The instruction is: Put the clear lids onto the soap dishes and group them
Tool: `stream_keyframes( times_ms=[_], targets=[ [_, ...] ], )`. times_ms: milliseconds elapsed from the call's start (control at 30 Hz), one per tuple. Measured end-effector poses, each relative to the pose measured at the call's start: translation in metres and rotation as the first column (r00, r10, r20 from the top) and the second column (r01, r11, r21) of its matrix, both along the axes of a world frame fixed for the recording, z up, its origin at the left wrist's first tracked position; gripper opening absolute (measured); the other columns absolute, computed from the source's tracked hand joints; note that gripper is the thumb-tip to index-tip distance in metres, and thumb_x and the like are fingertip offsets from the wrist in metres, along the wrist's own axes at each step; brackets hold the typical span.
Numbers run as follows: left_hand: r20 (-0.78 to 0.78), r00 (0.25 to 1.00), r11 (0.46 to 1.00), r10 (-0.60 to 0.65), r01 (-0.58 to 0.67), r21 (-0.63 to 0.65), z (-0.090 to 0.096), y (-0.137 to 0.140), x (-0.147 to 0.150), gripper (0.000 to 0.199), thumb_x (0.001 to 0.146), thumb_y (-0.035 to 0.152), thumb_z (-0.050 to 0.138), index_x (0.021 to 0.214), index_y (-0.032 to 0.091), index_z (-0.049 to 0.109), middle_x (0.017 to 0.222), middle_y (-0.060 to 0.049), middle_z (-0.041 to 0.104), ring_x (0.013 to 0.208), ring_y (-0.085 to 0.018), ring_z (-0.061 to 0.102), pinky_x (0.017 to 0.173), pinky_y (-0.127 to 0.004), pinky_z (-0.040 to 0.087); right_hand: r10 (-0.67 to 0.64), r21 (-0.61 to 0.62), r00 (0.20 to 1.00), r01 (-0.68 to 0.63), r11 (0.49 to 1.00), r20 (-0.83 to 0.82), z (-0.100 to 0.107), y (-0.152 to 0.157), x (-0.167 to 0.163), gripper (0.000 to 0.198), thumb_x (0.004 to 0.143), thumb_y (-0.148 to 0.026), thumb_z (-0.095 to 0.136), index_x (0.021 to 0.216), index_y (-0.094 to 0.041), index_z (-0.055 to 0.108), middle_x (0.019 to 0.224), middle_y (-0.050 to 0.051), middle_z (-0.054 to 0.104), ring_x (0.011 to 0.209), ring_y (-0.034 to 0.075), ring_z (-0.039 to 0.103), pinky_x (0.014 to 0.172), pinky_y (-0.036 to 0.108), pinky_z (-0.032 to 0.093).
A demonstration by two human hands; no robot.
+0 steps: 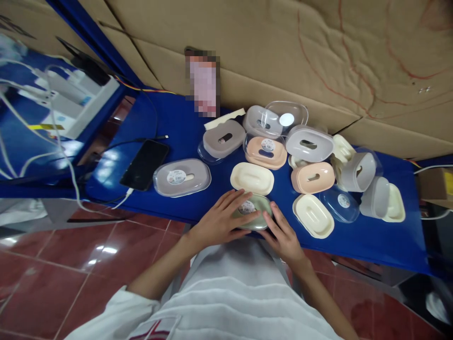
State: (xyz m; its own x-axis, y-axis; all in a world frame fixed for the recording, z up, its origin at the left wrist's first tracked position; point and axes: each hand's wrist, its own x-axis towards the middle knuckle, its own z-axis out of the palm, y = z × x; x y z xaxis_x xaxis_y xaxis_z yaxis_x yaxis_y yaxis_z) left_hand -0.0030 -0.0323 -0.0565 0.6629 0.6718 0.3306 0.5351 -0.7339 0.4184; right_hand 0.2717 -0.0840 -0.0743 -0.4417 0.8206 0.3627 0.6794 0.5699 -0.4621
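Note:
A green oval soap box (pixel 262 218) with a clear lid and a round label sits at the table's front edge, close to my body. My left hand (pixel 226 215) lies over its left side, fingers stretched across the lid and partly hiding the label. Against its right end press the fingers of my right hand (pixel 283 232), so the box is held between both hands. Just behind it is a cream oval tray (pixel 252 178). To the right lies another cream tray (pixel 313 216), and to the left a lidded grey soap box (pixel 191 177) with a label.
Several grey and peach soap box parts (pixel 313 177) and clear lids (pixel 339 204) crowd the blue table (pixel 226 200)'s back and right. A black phone (pixel 145 164) with a cable lies left. Cardboard (pixel 269 52) stands behind. A power strip (pixel 85 104) with cables is far left.

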Motion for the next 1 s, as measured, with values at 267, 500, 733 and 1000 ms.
stream_keyframes(
  times_ms=[267,500,733,1000],
  targets=[
    [-0.042,0.999,1.000,0.004,-0.003,0.029,0.0030,-0.0006,0.0005,0.058,0.101,0.043,0.075,0.156,0.034,0.059,0.170,-0.017,0.045,0.159,-0.040,0.043,0.123,-0.062,0.048,0.009,0.022,1.000,-0.009,1.000,-0.001,0.0017,0.0004,-0.0016,0.089,0.100,-0.015,0.075,0.175,-0.028,0.029,0.179,0.012,0.032,0.157,0.034,0.048,0.126,0.049,0.052],
    [-0.041,0.999,0.998,0.000,0.002,0.059,0.0021,-0.0004,0.0011,0.056,0.101,0.044,0.075,0.154,0.033,0.060,0.169,-0.018,0.045,0.159,-0.041,0.042,0.122,-0.062,0.049,-0.005,0.026,1.000,0.004,1.000,0.023,-0.0010,-0.0010,-0.0008,0.089,0.100,-0.016,0.075,0.175,-0.031,0.029,0.178,0.012,0.034,0.155,0.035,0.051,0.125,0.048,0.053],
    [-0.079,0.997,0.998,-0.011,0.015,0.059,0.0066,-0.0019,0.0025,0.056,0.103,0.041,0.073,0.157,0.035,0.058,0.169,-0.016,0.047,0.157,-0.038,0.046,0.124,-0.062,0.047,-0.027,0.098,0.999,0.024,0.995,0.036,-0.0054,-0.0046,-0.0001,0.086,0.100,-0.013,0.075,0.173,-0.028,0.034,0.178,0.012,0.036,0.153,0.034,0.054,0.125,0.046,0.054],
    [-0.036,0.997,0.994,0.075,-0.072,0.087,0.0030,-0.0039,0.0051,0.058,0.103,0.049,0.072,0.155,0.028,0.059,0.164,-0.017,0.054,0.157,-0.037,0.047,0.124,-0.059,0.047,-0.012,0.022,0.999,0.011,1.000,0.042,0.0041,0.0031,-0.0025,0.083,0.104,-0.020,0.071,0.175,-0.032,0.029,0.178,0.011,0.036,0.157,0.033,0.049,0.126,0.049,0.052]
  ],
)
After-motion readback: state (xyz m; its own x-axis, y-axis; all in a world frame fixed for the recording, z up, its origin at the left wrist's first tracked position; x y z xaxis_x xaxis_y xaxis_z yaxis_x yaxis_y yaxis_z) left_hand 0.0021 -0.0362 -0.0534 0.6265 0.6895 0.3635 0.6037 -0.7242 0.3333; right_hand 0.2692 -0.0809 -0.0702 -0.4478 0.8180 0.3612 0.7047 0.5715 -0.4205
